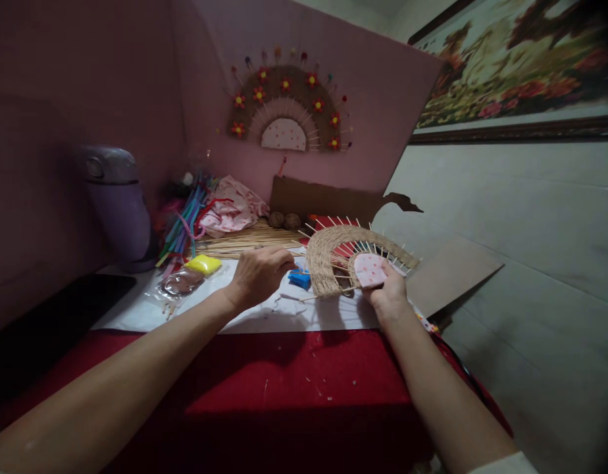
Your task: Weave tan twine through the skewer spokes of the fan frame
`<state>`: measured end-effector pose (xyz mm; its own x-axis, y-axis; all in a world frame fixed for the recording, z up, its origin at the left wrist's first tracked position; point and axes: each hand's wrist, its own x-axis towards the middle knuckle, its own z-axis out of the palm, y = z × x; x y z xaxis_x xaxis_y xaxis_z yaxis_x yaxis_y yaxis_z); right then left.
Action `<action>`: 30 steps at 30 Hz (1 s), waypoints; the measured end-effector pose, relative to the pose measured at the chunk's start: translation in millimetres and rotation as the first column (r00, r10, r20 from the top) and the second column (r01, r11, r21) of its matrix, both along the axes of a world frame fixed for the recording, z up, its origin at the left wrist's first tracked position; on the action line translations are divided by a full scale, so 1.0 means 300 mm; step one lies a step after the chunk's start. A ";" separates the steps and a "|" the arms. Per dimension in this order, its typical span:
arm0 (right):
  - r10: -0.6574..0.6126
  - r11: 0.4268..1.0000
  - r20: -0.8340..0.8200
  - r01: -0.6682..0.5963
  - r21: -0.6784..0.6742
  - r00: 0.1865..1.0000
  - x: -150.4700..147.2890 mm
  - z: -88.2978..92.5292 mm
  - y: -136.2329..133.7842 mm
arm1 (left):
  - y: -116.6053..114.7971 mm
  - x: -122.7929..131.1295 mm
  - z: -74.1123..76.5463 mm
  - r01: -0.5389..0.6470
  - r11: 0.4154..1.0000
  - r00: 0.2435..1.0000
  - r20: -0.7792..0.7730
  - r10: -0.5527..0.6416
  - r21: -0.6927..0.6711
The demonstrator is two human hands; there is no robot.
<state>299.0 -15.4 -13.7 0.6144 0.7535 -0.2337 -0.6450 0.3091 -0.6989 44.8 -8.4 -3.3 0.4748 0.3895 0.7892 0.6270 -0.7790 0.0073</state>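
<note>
A half-round woven fan point(324, 260) of twine on thin sticks is held up above the table, its stick ends poking out past the outer rim. My right hand point(390, 299) grips it at the pink dotted half-disc point(367, 270), thumb on the front face. My left hand point(262, 273) is closed in a pinch just left of the weave, close to the stick tips. Whatever lies between those fingertips is too small to make out. Behind and below the fan's left end is a small blue packet point(299, 278) on the white paper point(254, 321).
A yellow packet point(204, 264), pipe cleaners point(190, 210), dotted cloth point(235, 205), thin sticks point(249, 238) and twine balls point(284, 220) lie behind. A purple bottle point(119, 210) stands left. A decorated fan point(284, 84) is on the pink board point(373, 85). Red cloth point(294, 375) covers the front.
</note>
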 end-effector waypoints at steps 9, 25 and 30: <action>-0.046 0.999 0.008 0.046 0.001 0.999 0.002 -0.002 0.002 | 0.000 -0.004 0.004 0.011 1.000 1.000 0.008 -0.010 -0.017; -0.111 0.987 0.004 0.110 0.119 0.994 0.020 0.004 -0.007 | 0.030 -0.019 -0.009 -0.156 0.954 0.988 -0.044 0.150 -0.255; -0.027 0.988 0.057 0.018 0.152 0.998 0.027 -0.011 0.004 | 0.044 -0.028 -0.017 -0.172 0.921 0.980 0.029 0.194 -0.348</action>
